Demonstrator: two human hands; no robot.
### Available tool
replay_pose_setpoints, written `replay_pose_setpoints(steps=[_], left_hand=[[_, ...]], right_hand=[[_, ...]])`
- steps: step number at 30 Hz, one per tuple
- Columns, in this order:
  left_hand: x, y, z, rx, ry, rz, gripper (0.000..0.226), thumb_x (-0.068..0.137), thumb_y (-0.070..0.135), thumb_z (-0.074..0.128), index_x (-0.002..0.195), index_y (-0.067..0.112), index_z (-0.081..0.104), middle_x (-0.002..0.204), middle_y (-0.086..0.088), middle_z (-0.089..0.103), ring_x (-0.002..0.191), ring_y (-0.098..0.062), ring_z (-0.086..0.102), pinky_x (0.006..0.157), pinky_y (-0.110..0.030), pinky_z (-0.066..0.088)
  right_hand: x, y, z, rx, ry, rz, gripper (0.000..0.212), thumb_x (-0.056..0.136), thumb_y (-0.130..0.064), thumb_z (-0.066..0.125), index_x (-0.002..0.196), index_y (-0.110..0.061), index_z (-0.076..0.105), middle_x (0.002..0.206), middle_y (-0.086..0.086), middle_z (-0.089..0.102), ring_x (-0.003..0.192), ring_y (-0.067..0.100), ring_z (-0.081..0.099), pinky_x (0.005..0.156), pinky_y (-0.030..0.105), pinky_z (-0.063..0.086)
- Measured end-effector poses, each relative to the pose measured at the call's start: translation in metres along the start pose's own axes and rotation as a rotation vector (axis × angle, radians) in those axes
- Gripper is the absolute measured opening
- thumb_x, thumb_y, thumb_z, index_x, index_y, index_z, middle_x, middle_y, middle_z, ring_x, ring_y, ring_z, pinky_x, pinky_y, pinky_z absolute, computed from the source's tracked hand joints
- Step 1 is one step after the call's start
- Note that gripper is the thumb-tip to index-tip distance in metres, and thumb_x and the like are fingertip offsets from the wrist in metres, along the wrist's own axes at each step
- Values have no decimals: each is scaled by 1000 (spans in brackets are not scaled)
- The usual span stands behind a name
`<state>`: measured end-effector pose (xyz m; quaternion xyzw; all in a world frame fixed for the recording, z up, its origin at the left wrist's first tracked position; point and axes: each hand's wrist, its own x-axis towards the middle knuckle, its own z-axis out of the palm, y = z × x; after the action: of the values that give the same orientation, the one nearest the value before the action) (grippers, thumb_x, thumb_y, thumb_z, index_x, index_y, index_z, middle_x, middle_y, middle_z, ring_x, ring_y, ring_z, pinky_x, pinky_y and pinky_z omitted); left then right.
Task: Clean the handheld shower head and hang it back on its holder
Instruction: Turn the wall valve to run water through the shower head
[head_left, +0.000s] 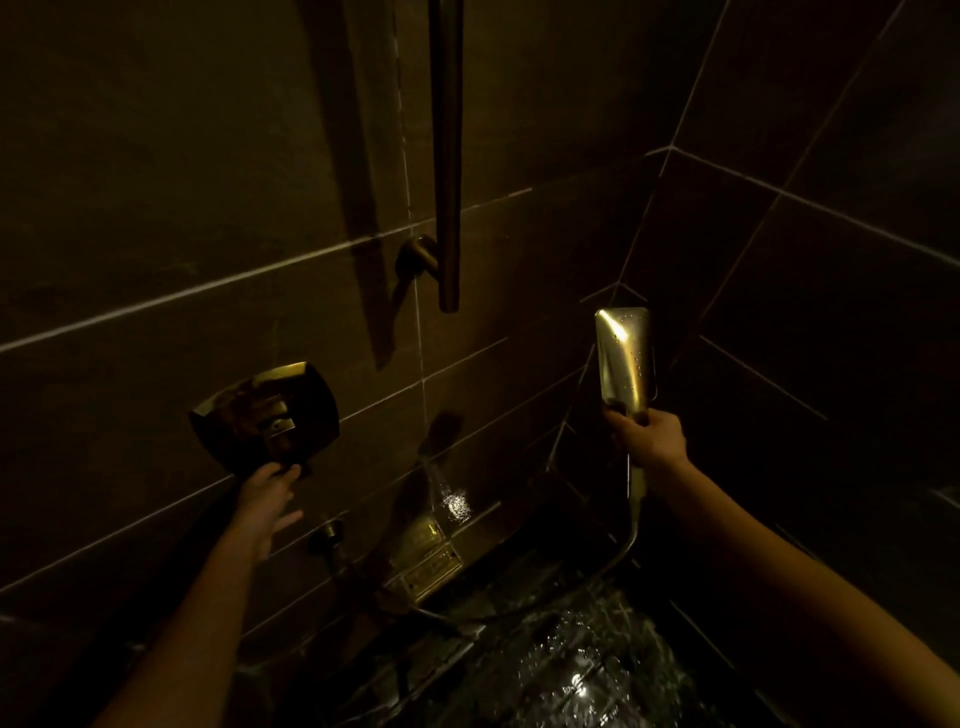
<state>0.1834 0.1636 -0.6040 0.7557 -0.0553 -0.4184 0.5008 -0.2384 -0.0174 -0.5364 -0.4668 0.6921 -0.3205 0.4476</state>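
My right hand (649, 434) grips the handle of a brass, flat rectangular handheld shower head (623, 356), held upright with its perforated face toward me near the wall corner. Its metal hose (613, 561) curves down and left toward the wall. My left hand (270, 491) reaches up with its fingertips on the lower edge of the square brass control plate (267, 415) and its lever. A vertical slide rail (447, 156) is fixed to the wall above; no holder shows on it in this view.
Water runs from a spout (441, 431) on the wall down past a brass drain or outlet plate (426, 561) onto the wet dark floor (571, 670). A hose outlet (327, 535) sits beside my left wrist. Dark tiled walls close in on both sides.
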Motion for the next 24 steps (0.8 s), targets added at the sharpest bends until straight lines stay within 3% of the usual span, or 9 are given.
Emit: replay_pose_setpoints(steps=[3,8,12,16,18,20,24], left_hand=[[-1,0,0,57,-2,35,57,101,17,56,152,16,33,157,-13,36,141,-33,40,105,-53,46],[-1,-1,-3,82,-39,44,60,99,21,59,152,15,33,156,-12,37,140,-32,41,107,-53,44],[-4,-1,-5,67,-57,35,61,98,20,60,153,16,32,154,-15,40,138,-33,44,106,-53,45],[-6,-4,-2,34,-53,23,63,98,16,60,154,19,30,155,-13,39,137,-33,44,104,-53,46],[-7,-6,-3,25,-59,20,63,99,15,58,154,21,29,156,-12,38,137,-33,44,105,-54,46],[-7,-7,-4,19,-70,24,63,99,15,58,154,23,29,156,-12,38,136,-33,45,104,-54,46],[-9,-7,-5,15,-77,24,63,99,15,57,154,24,28,156,-13,38,136,-34,46,103,-53,47]], right_hand=[[-1,3,-2,5,1,-1,15,90,-24,75,89,-14,64,84,6,66,73,15,63,65,28,53],[1,22,-5,28,8,45,13,91,-22,74,89,-15,63,93,9,68,90,26,69,90,44,59],[-1,24,-6,70,25,53,17,90,-23,75,94,-12,63,87,8,67,81,22,66,78,38,56],[1,24,-6,79,25,54,15,90,-24,75,89,-16,62,87,7,66,88,25,67,87,42,57],[1,25,-6,41,32,40,22,88,-28,77,94,-10,66,83,7,66,81,23,67,72,36,56],[0,26,-8,7,39,22,24,88,-27,77,97,-7,66,78,5,63,68,17,62,58,27,47],[1,28,-8,-19,44,27,24,87,-28,78,98,-9,69,78,6,66,68,17,62,59,28,47]])
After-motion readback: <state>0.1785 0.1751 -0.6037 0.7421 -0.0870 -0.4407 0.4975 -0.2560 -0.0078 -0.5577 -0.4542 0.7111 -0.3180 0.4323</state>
